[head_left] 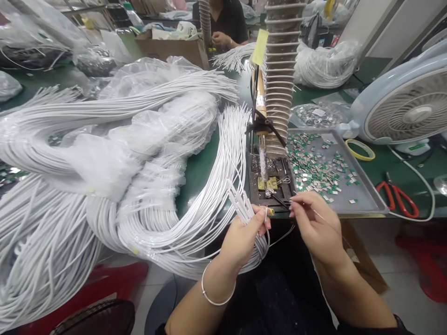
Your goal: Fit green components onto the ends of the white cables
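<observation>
My left hand [246, 235] is closed around a bundle of white cables [240, 204], whose ends stick up above the thumb. The cables loop back to the large pile on the left. My right hand [316, 228] is pinched at the front edge of the bench, just right of the left hand. A thin wire [316, 212] runs back from its fingertips; its exact kind is hard to tell. Ahead of both hands a soldering iron [262, 153] points tip down in a stand, above a yellow sponge [267, 183] in a dark, solder-spattered holder [256, 193].
A ribbed exhaust hose [279, 88] hangs behind the iron. To the right are a grey tray [366, 195] of small green circuit boards, yellow tape [359, 150], red-handled pliers [398, 197] and a fan [408, 102]. White cable bundles [146, 218] fill the left. A person [223, 23] sits opposite.
</observation>
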`<state>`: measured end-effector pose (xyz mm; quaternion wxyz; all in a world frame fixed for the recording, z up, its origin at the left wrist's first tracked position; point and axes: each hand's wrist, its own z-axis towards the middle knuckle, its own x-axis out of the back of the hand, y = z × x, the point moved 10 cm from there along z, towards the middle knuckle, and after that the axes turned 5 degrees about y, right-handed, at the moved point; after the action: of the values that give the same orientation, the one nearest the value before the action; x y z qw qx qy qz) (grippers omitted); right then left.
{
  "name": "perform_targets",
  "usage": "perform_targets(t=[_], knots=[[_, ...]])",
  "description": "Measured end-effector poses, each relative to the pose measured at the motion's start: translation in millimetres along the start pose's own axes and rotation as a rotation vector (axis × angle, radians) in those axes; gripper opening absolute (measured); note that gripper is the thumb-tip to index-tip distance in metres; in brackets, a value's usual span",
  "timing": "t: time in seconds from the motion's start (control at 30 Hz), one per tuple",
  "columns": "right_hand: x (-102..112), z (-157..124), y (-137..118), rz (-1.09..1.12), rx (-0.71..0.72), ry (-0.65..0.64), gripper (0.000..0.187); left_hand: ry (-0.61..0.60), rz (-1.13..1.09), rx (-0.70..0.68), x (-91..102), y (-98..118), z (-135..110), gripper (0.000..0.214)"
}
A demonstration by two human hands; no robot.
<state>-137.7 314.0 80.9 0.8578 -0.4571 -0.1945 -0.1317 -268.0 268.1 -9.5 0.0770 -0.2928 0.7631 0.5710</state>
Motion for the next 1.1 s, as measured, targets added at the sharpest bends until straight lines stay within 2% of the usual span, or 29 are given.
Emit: perform_targets(t=[0.17,0.37,0.7,1.1], knots=[[-18,-11,-1,0.121,-0.064,-0.042,0.009,0.019,0.004,-0.006,0.6,5,1,0.020],[-28,-10,-2,0.184,-0.138,-0.042,0.004,0.037,-0.012,-0.037,2.0,11,1,0.018],[-33,-14,5,0.261,-0.207,-0.033,0.004,0.041,-0.016,-0.114,0.0,23,0,0.016],[-33,-13,2,0.279,-0.199,-0.041,0.004,0.043,-0.010,-0.099,1.1,20,-3,0.015]])
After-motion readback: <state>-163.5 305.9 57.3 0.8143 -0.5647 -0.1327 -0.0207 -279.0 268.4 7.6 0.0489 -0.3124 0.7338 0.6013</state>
